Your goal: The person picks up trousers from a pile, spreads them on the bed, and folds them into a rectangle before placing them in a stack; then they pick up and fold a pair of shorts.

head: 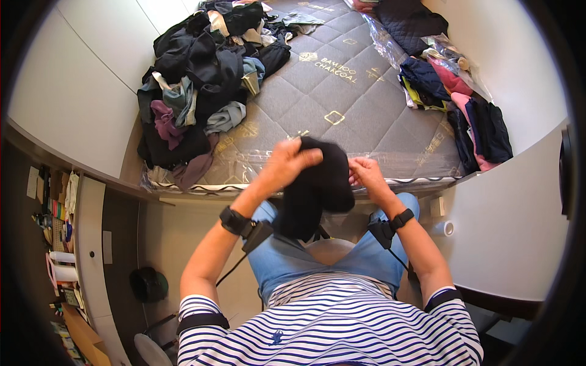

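Observation:
A black garment (pixel 316 192) hangs in loose folds above my lap, slightly blurred. At its upper left edge my left hand (pixel 290 162) grips the cloth, thumb lying across the front. My right hand (pixel 367 177) pinches the right edge between thumb and fingertips. What kind of garment it is cannot be made out. Beyond my hands lies a grey quilted mattress (pixel 316 110), its near edge covered in clear plastic. A heap of mixed clothes (pixel 201 68), mostly black with some blue, grey and purple, lies on its left side.
Folded clothes (pixel 485 132) and clear plastic bags (pixel 384 41) lie along the mattress's right side. White cabinets (pixel 82 55) stand at the left, above a cluttered shelf (pixel 59 228). On the floor are a dark bin (pixel 148 284) and, at right, a white roll (pixel 444 228).

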Available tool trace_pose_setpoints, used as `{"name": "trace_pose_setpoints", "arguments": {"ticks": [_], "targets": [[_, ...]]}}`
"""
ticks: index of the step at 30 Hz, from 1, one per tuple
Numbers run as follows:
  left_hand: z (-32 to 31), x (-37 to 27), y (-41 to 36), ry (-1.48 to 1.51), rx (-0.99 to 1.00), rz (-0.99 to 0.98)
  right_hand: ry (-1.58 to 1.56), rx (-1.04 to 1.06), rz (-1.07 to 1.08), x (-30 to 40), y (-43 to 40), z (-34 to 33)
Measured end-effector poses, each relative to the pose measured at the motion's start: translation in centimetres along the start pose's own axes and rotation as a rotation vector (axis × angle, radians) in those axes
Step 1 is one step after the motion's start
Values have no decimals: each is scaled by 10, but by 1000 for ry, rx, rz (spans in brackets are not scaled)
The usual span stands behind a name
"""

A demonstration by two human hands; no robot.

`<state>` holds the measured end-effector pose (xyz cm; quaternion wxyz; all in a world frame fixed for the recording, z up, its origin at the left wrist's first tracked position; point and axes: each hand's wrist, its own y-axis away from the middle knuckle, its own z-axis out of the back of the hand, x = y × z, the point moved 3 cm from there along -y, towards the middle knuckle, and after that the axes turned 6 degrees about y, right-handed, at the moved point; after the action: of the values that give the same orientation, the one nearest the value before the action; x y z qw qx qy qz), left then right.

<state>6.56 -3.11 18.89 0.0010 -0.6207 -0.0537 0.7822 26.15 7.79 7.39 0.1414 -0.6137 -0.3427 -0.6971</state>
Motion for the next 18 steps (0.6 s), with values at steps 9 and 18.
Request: {"name": "trace_pose_setpoints", "arguments": {"ticks": [9,18], "targets": [[21,-48,-59,-63,-70,-346,231,-154,87,2,14,19],[21,120,18,-497,-43,138,552,-116,-59,-60,25,42]]}}
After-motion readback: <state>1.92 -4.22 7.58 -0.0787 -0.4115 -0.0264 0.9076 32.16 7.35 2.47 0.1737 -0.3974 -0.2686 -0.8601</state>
